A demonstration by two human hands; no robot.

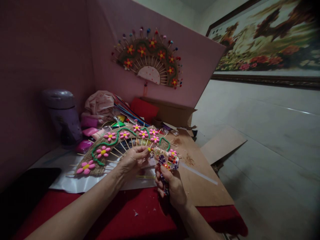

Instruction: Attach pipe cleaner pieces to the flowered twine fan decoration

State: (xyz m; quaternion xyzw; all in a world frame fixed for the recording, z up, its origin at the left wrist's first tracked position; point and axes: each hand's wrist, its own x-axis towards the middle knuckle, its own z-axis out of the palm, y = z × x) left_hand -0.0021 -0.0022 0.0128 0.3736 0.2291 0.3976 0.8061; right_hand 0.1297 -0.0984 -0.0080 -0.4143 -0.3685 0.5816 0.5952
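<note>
Head view: my right hand grips floral-patterned glue gun, red light glowing. My left hand pinches small yellow piece by nozzle; cannot tell if touching. Twine-covered fan with pink flowers lies just beyond my hands.

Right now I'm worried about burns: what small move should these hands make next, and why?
Probably draw the left hand back slightly from the gun-shaped tool: the fingertips are close beside a small yellow piece at its front, a red light glows on its body, perhaps meaning heat, and the right hand grips its handle.
</note>
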